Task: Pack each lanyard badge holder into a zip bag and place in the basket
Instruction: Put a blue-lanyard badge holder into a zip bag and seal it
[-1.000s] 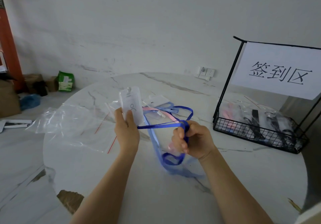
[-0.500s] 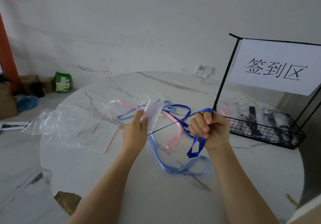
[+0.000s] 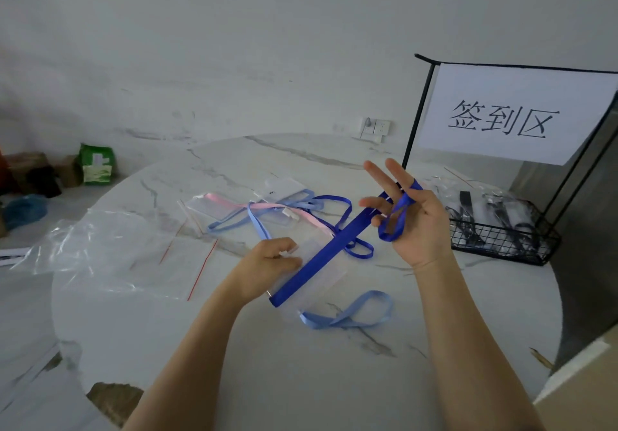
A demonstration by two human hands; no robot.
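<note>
My left hand (image 3: 267, 263) pinches a clear badge holder (image 3: 321, 273) just above the round marble table (image 3: 334, 380). Its dark blue lanyard (image 3: 327, 257) runs taut across the holder up to my right hand (image 3: 411, 220), where it loops around my spread fingers. A light blue lanyard (image 3: 351, 313) lies in front of the holder. Farther back lie more holders with pink (image 3: 267, 208) and light blue straps. A pile of clear zip bags (image 3: 110, 257) with red seal lines sits to the left. The black wire basket (image 3: 501, 240) at right holds several packed bags.
A white paper sign (image 3: 515, 113) hangs on the basket's tall frame. A green packet (image 3: 95, 165) and cardboard boxes stand on the floor at the left wall. A wall socket (image 3: 376, 128) sits behind the table. A carton corner (image 3: 582, 387) shows at bottom right.
My right hand has opened its fist and lifted, fingers now spread with the lanyard looped on them. My left hand has lowered and laid the holder flatter, the strap drawn across it.
</note>
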